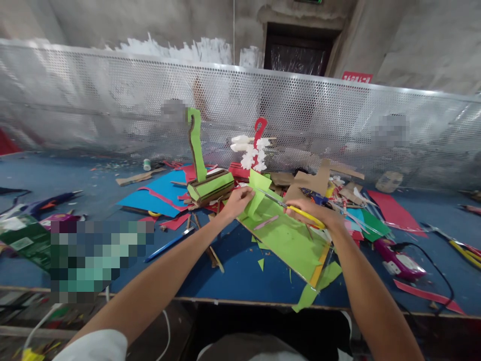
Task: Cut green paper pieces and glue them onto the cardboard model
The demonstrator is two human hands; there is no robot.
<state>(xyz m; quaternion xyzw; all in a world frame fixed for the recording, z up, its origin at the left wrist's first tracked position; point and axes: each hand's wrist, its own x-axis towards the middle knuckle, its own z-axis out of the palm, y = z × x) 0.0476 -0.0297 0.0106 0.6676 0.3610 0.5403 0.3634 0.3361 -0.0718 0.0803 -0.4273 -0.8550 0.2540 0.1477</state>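
Between the thumb and fingers of my left hand (241,199) is a piece of light green paper (257,201), held upright above the table. My right hand (313,213) grips a pair of yellow-handled scissors (308,216), whose blades point left and reach the paper. Below both hands lies a green-covered cardboard sheet (285,240) with a pink strip (266,222) on it. Beyond my left hand stands a green and brown cardboard model (212,187) with a tall curved green neck (196,145).
A red hooked piece with white flowers (255,155) stands at the back. Blue card (158,193) and a blue pen-like tool (169,244) lie left. Purple device (400,258), red card (396,213) and yellow-handled pliers (456,246) are right. A perforated metal screen (124,100) closes the far edge.
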